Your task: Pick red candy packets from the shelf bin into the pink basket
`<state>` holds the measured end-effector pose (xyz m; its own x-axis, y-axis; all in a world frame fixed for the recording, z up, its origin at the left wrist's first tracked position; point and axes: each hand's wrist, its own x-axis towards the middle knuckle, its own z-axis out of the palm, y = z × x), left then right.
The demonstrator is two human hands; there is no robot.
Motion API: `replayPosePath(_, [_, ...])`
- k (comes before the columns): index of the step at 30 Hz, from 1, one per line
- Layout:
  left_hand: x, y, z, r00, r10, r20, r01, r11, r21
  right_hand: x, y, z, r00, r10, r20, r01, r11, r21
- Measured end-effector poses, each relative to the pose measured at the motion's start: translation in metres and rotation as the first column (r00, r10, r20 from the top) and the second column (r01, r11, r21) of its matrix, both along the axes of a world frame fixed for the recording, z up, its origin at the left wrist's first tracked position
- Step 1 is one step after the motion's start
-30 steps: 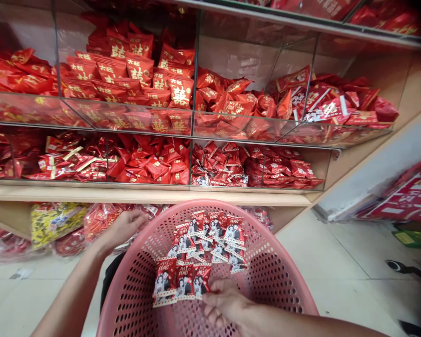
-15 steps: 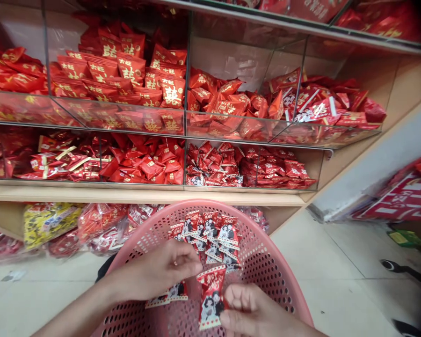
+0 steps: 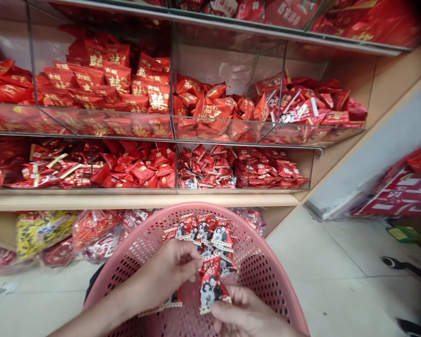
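A red candy packet (image 3: 211, 285) with a cartoon couple on its front is held up over the pink perforated basket (image 3: 284, 281). At its lower right corner my right hand (image 3: 243, 311) pinches it between thumb and fingers. My left hand (image 3: 177, 264) is closed, its fingertips against the packet's upper left edge; the exact grip there is partly hidden. Beyond my hands, several matching packets (image 3: 221, 234) lie in rows on the far side of the basket. More matching packets (image 3: 173, 299) show below my left wrist, mostly covered by it.
Ahead is a shelf (image 3: 231, 200) with clear-walled bins of red wrapped sweets (image 3: 119, 79). Plastic bags of sweets (image 3: 96, 229) and a yellow bag (image 3: 44, 234) lie beneath it. On the right, red packages (image 3: 400, 192) lean by the wall, and dark curved legs (image 3: 403, 267) stand over the tiled floor.
The candy packet has risen slightly and tilted, its lower end turning a little, with both hands staying close to it. The whole view has shifted a little.
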<state>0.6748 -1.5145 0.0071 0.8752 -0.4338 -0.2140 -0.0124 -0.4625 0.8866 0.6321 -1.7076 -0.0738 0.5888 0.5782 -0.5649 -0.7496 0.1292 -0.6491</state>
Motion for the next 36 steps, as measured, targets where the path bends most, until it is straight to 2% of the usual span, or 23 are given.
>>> replayPosePath(4, [0.001,-0.006,-0.002,0.999,0.01,0.051,-0.014,0.997,0.078,0.0,0.006,-0.009,0.996,-0.079,-0.043,0.079,0.997,0.015])
replayPosePath(7, [0.0,-0.005,0.0,0.998,-0.006,0.063,-0.004,0.989,0.146,-0.001,0.004,-0.007,0.996,-0.088,-0.006,0.088,0.996,-0.007])
replayPosePath(10, [0.0,-0.002,0.001,0.999,-0.028,0.046,0.021,0.987,0.157,0.0,-0.002,0.002,0.994,-0.029,0.103,0.035,0.998,-0.059])
replayPosePath(15, [0.003,0.005,0.002,0.992,-0.118,-0.052,0.122,0.989,0.082,0.001,-0.009,0.015,0.969,0.118,0.218,-0.09,0.987,-0.134])
replayPosePath(18, [0.003,0.007,0.001,0.988,-0.136,-0.077,0.141,0.987,0.075,0.001,-0.009,0.011,0.973,0.133,0.189,-0.107,0.984,-0.141])
replayPosePath(22, [0.002,0.008,-0.002,0.99,-0.137,-0.04,0.141,0.981,0.135,-0.002,-0.007,-0.001,0.976,0.137,0.171,-0.113,0.983,-0.144])
replayPosePath(24, [0.001,0.008,-0.002,0.986,-0.161,-0.046,0.165,0.98,0.108,-0.003,-0.006,-0.004,0.961,0.146,0.233,-0.114,0.983,-0.145])
replayPosePath(27, [0.0,0.004,-0.001,0.968,-0.233,-0.094,0.231,0.973,-0.026,-0.004,-0.005,-0.003,0.934,0.171,0.314,-0.128,0.98,-0.154])
replayPosePath(29, [0.0,0.0,-0.002,0.966,-0.238,-0.099,0.231,0.97,-0.077,-0.003,-0.004,-0.001,0.926,0.193,0.323,-0.135,0.972,-0.195])
replayPosePath(33, [-0.001,-0.007,-0.007,0.977,-0.196,-0.089,0.189,0.979,-0.082,-0.001,-0.003,0.007,0.931,0.225,0.289,-0.142,0.949,-0.281])
replayPosePath(36, [-0.001,-0.008,-0.013,0.974,-0.205,-0.096,0.198,0.977,-0.079,0.0,-0.003,0.013,0.899,0.245,0.364,-0.13,0.941,-0.313])
